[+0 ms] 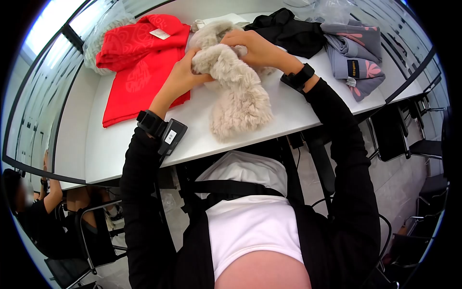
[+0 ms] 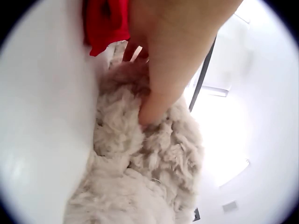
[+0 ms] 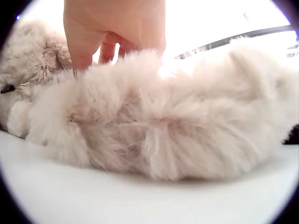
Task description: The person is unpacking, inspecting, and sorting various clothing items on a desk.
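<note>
A beige fluffy piece (image 1: 240, 91) lies on the white table, one end toward the front edge and the rest bunched up behind. On its left side the left hand (image 1: 184, 74) grips the bunched part, thumb pressed into the pile; in the left wrist view that thumb sinks into the fluffy fabric (image 2: 154, 154). From the back right the right hand (image 1: 255, 48) pinches the fluffy piece, its fingertips hidden in the pile. The right wrist view has this hand (image 3: 114, 28) above the long fluffy roll (image 3: 163, 121), fingers pointing down into it.
Red fabric (image 1: 144, 77) with a tag lies on the table's left, beside a fluffy bundle (image 1: 91, 53). Black cloth (image 1: 288, 31) and folded grey-purple fabric (image 1: 353, 58) are at the right. The white table's (image 1: 192, 139) front edge is near the body. Another person sits at lower left.
</note>
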`<state>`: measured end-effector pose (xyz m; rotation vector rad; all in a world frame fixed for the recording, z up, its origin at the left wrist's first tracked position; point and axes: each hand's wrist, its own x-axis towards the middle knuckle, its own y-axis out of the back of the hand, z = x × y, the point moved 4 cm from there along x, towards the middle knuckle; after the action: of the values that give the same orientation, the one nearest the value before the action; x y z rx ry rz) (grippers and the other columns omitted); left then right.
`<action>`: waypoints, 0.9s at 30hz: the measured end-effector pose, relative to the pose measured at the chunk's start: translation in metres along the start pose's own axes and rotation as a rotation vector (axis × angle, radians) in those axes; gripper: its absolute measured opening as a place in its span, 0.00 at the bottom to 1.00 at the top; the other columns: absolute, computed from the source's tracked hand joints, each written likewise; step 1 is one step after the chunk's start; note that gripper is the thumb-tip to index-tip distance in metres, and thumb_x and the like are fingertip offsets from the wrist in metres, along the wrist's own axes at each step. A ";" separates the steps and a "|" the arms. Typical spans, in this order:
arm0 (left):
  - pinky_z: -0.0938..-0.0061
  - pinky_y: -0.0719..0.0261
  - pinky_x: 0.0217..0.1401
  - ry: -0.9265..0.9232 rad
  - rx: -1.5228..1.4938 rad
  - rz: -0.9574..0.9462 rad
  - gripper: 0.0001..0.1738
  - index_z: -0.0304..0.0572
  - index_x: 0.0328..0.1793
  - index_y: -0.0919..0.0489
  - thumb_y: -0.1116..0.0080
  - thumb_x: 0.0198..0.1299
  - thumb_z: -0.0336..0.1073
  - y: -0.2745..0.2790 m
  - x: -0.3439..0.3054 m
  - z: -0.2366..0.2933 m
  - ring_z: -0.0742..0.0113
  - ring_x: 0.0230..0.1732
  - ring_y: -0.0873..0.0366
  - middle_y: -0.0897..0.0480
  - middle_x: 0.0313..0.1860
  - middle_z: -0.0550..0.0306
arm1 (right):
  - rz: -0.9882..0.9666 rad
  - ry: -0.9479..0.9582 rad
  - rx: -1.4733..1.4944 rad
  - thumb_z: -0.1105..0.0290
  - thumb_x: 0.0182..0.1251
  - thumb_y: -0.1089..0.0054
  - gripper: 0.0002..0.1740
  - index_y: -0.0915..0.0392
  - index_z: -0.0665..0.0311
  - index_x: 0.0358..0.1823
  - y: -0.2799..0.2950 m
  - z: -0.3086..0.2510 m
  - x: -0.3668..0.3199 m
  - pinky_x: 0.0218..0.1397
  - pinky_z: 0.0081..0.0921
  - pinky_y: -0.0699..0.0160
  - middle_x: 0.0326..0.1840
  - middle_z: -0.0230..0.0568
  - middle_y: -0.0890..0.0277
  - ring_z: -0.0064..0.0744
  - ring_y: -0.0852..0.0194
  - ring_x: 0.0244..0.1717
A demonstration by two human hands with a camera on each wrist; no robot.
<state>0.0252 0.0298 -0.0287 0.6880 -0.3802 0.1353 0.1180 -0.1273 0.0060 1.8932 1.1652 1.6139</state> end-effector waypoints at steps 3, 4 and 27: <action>0.74 0.28 0.47 0.035 -0.084 0.025 0.32 0.38 0.54 0.29 0.31 0.40 0.38 -0.001 0.004 -0.011 0.65 0.44 0.24 0.21 0.43 0.52 | -0.097 -0.055 -0.026 0.72 0.49 0.40 0.18 0.27 0.67 0.44 0.001 -0.002 0.000 0.50 0.28 0.33 0.43 0.41 0.27 0.40 0.31 0.45; 0.74 0.28 0.47 0.056 -0.085 0.042 0.29 0.37 0.51 0.27 0.31 0.40 0.38 -0.001 0.004 -0.013 0.66 0.43 0.23 0.20 0.41 0.52 | -0.147 -0.098 -0.047 0.71 0.51 0.40 0.18 0.28 0.66 0.45 0.001 0.000 -0.001 0.52 0.28 0.34 0.45 0.41 0.27 0.39 0.31 0.47; 0.76 0.36 0.60 -0.019 -0.836 0.188 0.27 0.33 0.62 0.35 0.54 0.51 0.19 0.000 -0.006 0.007 0.69 0.57 0.32 0.28 0.56 0.55 | -0.143 -0.358 0.069 0.68 0.53 0.43 0.21 0.29 0.60 0.50 -0.023 0.013 -0.007 0.47 0.31 0.29 0.51 0.40 0.29 0.43 0.30 0.48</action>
<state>0.0179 0.0254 -0.0256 -0.1719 -0.4734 0.1331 0.1227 -0.1168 -0.0187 1.9877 1.1797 1.1146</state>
